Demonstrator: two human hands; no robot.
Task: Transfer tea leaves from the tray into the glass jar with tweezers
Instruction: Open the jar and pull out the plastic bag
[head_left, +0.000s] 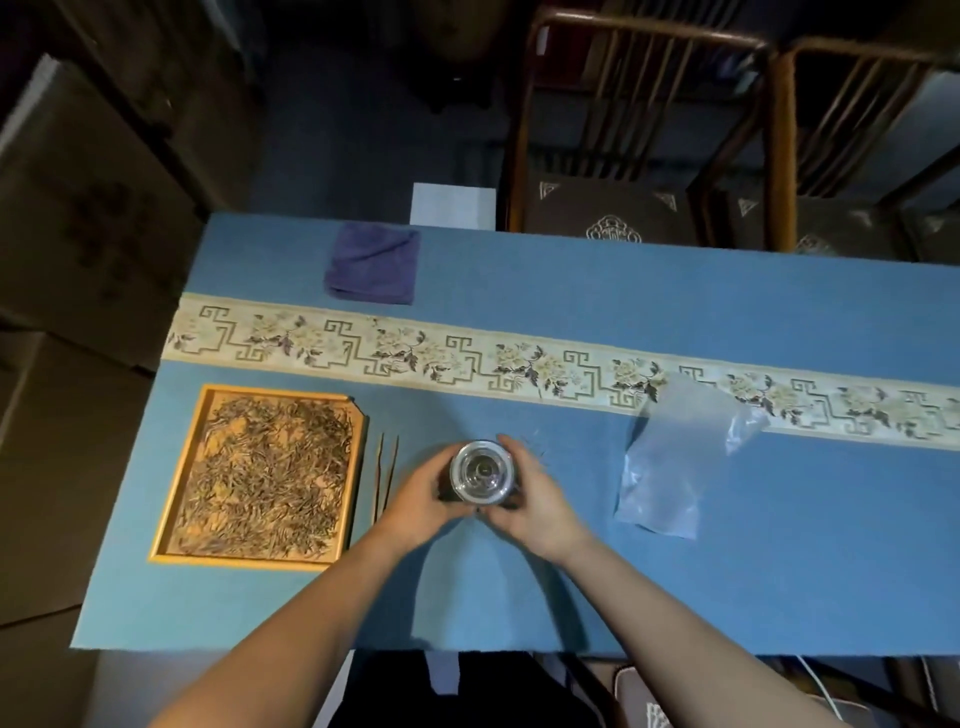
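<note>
Both hands cup the jar (483, 472) at frame centre: left hand (422, 496) and right hand (530, 501) curl round its sides. The tweezers (386, 477) lie untouched just left of the left hand, long axis running up-frame, beside the tray (171, 499) of leaves (270, 473) at lower left.

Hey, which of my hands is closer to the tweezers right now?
Left. The left hand grips the glass jar just right of the tweezers; the right hand holds the jar's far side.

Head camera looks steeply down over the table (571, 597).
</note>
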